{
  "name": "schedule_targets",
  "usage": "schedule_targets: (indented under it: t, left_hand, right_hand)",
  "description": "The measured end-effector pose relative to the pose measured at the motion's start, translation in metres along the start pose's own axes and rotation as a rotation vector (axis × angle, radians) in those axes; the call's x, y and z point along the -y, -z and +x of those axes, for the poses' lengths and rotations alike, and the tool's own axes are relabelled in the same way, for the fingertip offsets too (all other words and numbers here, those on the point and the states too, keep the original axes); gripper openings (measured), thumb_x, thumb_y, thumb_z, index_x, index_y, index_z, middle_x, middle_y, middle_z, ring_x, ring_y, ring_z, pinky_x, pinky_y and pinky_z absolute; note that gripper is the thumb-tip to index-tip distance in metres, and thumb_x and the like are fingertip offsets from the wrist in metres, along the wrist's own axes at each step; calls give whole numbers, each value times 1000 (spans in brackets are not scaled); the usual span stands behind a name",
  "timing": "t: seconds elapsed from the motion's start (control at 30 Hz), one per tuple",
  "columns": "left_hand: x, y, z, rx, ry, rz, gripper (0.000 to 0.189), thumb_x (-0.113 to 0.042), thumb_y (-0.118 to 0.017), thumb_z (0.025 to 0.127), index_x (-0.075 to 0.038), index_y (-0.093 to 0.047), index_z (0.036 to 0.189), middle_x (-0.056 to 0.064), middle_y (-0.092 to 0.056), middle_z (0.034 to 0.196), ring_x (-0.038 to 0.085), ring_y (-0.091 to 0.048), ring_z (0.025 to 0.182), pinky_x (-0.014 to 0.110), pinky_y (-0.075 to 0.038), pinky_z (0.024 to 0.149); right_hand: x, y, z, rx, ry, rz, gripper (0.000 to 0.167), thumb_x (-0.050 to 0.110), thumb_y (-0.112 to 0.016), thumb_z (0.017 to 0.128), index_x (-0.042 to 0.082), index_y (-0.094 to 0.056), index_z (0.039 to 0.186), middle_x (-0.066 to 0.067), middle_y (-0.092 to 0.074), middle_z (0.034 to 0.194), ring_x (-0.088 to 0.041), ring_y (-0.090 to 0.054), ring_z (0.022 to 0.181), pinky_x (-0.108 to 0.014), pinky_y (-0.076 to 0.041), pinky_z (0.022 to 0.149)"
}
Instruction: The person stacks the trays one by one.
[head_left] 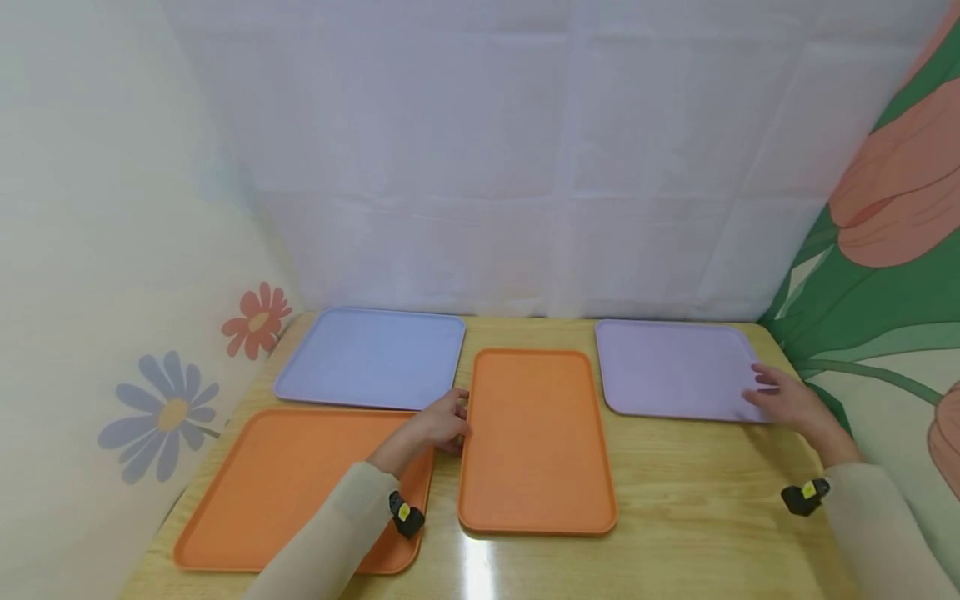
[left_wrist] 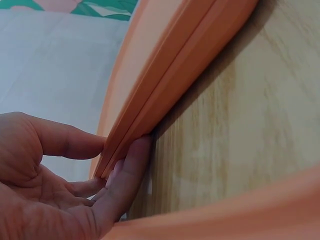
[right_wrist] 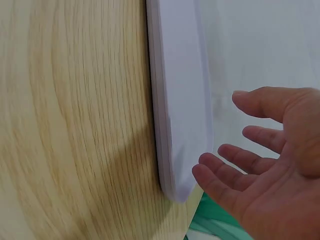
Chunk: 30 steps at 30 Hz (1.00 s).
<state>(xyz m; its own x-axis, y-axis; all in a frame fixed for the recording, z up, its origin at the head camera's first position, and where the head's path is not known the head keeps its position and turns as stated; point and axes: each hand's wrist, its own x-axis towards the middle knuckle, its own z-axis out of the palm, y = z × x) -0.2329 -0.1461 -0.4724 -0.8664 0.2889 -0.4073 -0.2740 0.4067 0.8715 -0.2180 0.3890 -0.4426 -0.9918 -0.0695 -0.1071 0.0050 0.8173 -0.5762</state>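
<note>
My left hand (head_left: 446, 421) is at the left long edge of the middle orange tray (head_left: 536, 442). In the left wrist view, the thumb of that hand (left_wrist: 75, 175) lies against the tray's upper rim and the fingers against its underside, pinching the edge. Two rims lie one on the other there, like stacked orange trays (left_wrist: 155, 85). At the right end of a purple tray (head_left: 675, 367) is my right hand (head_left: 783, 396), its fingers spread and holding nothing. The right wrist view shows those fingertips beside the corner of the purple tray (right_wrist: 185, 90), which also has a layered rim.
Another orange tray (head_left: 300, 483) lies at the front left, under my left forearm. Behind it is a light blue tray (head_left: 382, 354). The wooden table (head_left: 690, 508) meets a white cloth (head_left: 525, 167) at the back, with flower-patterned walls on both sides.
</note>
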Motion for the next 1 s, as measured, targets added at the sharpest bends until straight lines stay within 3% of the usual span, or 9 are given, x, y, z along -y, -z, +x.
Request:
schedule_targets:
  t: [0.3,0.67,1.0]
  left_hand:
    - [3,0,0,-8,9,19,71,13,-57,87,6,-26,150,20,-44,114,27,-54,87,49,-61,71]
    - [3,0,-2,-1,4,6,71,13,-56,87,5,-26,151,22,-45,116,28,-54,89,51,-61,73]
    - [5,-2,0,-9,0,12,72,14,-57,85,6,-26,150,21,-47,112,28,-57,85,51,-61,71]
  right_hand:
    - [-23,12,12,16,-22,-17,64,19,-53,103,-26,-27,140,-52,-35,137,-64,-41,124,-63,-46,96]
    - [-40,8,21,-19,-59,-73,67,20,-54,99,-27,-25,137,-52,-33,135,-66,-39,123,-67,-38,101]
    - [-50,1,21,1,-165,-78,71,21,-52,98,-29,-21,139,-52,-32,136,-65,-34,125,-69,-32,106]
